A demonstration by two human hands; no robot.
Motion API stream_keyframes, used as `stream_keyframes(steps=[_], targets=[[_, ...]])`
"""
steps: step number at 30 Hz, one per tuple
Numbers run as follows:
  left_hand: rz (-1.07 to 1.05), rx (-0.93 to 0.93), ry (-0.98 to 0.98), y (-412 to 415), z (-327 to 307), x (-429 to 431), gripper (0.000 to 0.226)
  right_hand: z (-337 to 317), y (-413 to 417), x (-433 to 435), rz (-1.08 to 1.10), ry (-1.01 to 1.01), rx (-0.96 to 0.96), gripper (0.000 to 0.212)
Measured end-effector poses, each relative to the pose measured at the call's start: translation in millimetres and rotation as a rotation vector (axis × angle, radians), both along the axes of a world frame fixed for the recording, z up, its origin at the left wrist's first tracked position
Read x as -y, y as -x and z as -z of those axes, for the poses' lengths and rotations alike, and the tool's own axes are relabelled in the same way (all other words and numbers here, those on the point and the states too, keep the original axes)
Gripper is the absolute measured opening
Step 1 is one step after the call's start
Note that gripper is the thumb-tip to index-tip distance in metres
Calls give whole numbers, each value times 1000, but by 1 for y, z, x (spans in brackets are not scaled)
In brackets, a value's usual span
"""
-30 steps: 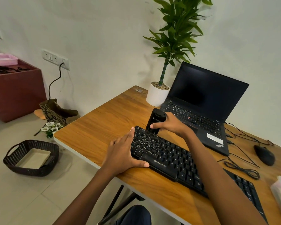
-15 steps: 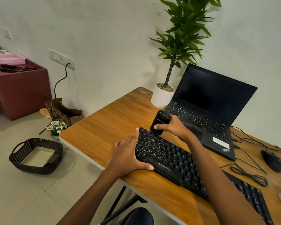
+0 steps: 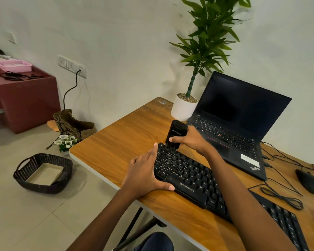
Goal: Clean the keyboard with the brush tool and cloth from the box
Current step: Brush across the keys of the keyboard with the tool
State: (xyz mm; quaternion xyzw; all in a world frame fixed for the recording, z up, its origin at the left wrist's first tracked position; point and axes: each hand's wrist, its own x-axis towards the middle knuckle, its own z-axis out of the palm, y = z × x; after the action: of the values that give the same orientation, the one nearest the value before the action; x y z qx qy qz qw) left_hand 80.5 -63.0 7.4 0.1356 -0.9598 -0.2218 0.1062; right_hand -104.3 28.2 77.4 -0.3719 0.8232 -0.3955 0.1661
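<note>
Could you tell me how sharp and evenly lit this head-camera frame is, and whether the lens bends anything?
Head view: soft, even light, no glare; the laptop screen is dark. Wide-angle distortion tilts the potted plant. The keyboard legends and brush tool in the right hand are slightly soft; the left hand casts only a faint shadow.

Plain white-walled room with pale tiled floor

A wooden counter (image 3: pixel 127 142) stands against the white wall (image 3: pixel 125 42), where a socket strip (image 3: pixel 72 66) has a black cable plugged in. At far left sits a maroon cabinet (image 3: pixel 27 98); a dark woven basket (image 3: pixel 43 173) and small white flowers (image 3: pixel 64 141) rest on the floor (image 3: pixel 25 214).
</note>
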Motion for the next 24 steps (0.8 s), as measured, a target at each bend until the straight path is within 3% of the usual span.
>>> stream_keyframes(steps=[2, 6, 12, 19, 24], targets=[[1, -1, -4, 0, 0, 0, 135, -3, -1, 1, -18, 6, 26, 34], [0, -10, -12, 0, 0, 0, 135, 3, 0, 6, 26, -4, -109, 30], [0, -24, -1, -1, 2, 1, 136, 7, -5, 8, 42, 82, 27, 36], [5, -20, -38, 1, 1, 0, 137, 7, -10, 13, 38, 80, -6, 33], [0, -14, -39, 1, 1, 1, 136, 5, -15, 22, 47, 52, -165, 34]])
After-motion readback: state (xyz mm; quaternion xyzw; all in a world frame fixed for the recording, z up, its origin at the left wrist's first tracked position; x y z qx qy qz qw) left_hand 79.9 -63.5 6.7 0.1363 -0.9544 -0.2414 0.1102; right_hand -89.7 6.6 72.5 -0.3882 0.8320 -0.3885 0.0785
